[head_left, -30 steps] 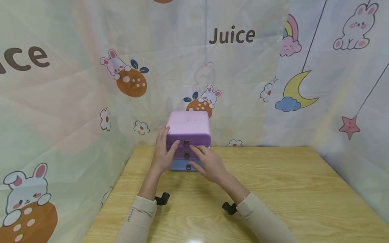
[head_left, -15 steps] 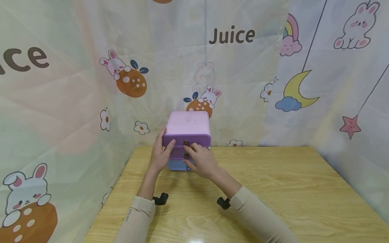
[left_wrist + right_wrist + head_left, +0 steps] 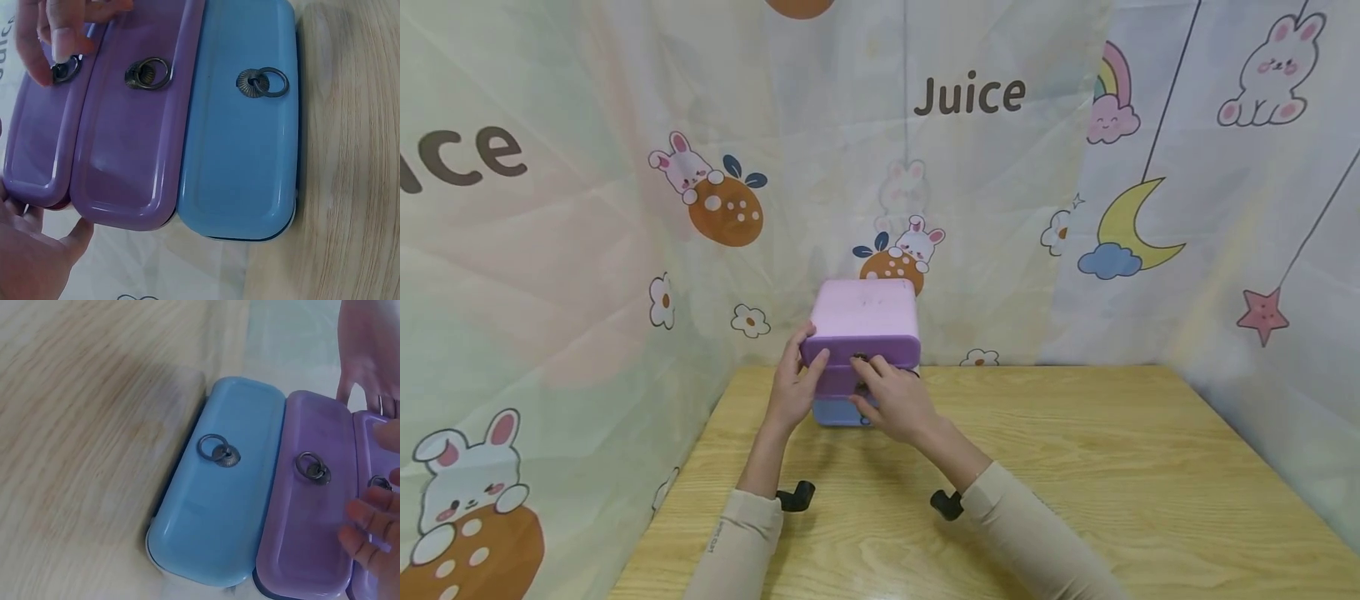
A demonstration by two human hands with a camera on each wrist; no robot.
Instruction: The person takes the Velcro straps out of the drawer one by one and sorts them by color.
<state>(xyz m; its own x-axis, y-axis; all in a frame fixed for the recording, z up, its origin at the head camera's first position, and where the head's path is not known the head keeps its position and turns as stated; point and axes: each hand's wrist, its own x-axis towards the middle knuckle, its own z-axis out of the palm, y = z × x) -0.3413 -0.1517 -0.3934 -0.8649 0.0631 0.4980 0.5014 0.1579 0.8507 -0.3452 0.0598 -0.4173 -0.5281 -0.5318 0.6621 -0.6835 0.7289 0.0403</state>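
Note:
A small chest of drawers (image 3: 865,308) with a pink top stands on the table. Its top drawer (image 3: 887,350) and middle drawer (image 3: 134,137) are purple; the bottom drawer (image 3: 240,150) is light blue. Each front carries a dark metal ring pull. My left hand (image 3: 792,396) grips the chest's left side, with the thumb by the front's left edge and the fingers along the side. My right hand (image 3: 898,404) is at the top drawer, fingertips pinching its ring pull (image 3: 65,70). The middle ring pull (image 3: 148,74) and the bottom ring pull (image 3: 262,82) hang free.
The chest stands near the back of a wood-grain table (image 3: 1112,475), close to a printed cloth backdrop (image 3: 1000,183). Cloth also hangs at both sides. A black angled piece (image 3: 796,497) sticks out at the left wrist, another black piece (image 3: 947,504) at the right.
My right hand has moved left and closed its fingertips at the top drawer's ring pull. My left hand has shifted slightly left and down along the chest's side.

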